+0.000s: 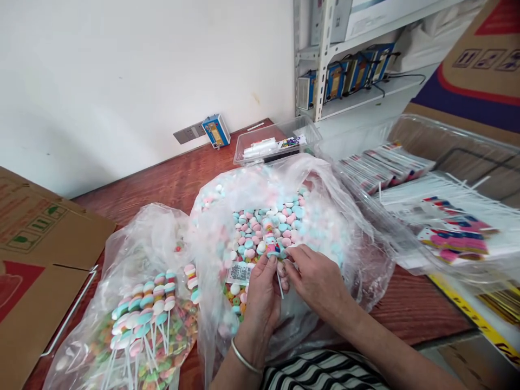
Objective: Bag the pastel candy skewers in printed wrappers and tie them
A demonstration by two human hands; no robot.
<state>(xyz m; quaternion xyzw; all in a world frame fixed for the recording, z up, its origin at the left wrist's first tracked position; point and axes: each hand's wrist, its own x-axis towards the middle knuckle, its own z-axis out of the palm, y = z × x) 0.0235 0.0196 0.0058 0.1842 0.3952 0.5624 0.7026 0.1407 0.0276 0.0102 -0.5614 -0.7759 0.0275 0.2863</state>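
Note:
My left hand (262, 295) pinches a white stick (280, 284) that carries a short stack of pastel candies (271, 245). My right hand (314, 276) meets it from the right, fingertips pinched at the stack's base. Both hands hover over a big clear plastic bag (357, 254) full of loose pink, blue and white candies (264, 222). A white barcode label (239, 272) lies on that bag by my left thumb. A second bag (134, 254) at the lower left holds finished candy sticks (142, 314). A metal bangle (244, 357) circles my left wrist.
A clear bin (459, 141) on the right holds white sticks and printed wrappers (455, 233). A small clear tray (276, 143) sits behind the bags. Cardboard boxes stand at the left (36, 254) and upper right (483, 65). A metal shelf (325, 59) rises at the back on the red-brown table (162, 181).

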